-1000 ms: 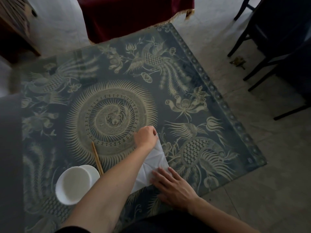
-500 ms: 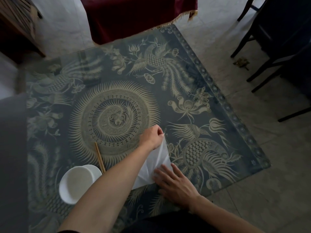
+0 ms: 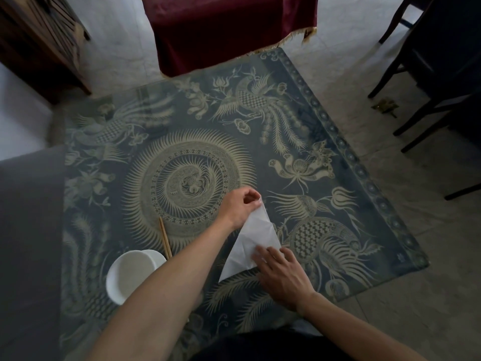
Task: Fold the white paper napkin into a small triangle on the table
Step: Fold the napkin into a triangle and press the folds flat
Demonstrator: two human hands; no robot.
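Patterned table: left hand pinching napkin tip, right hand flat on it.

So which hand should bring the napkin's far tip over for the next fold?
Probably the left hand: it already pinches the napkin at its far tip. The right hand lies flat on the near part, pinning it to the table.

Person: forearms bare, no sleeves visible; left hand, right hand ungloved; dark garment at bottom edge.
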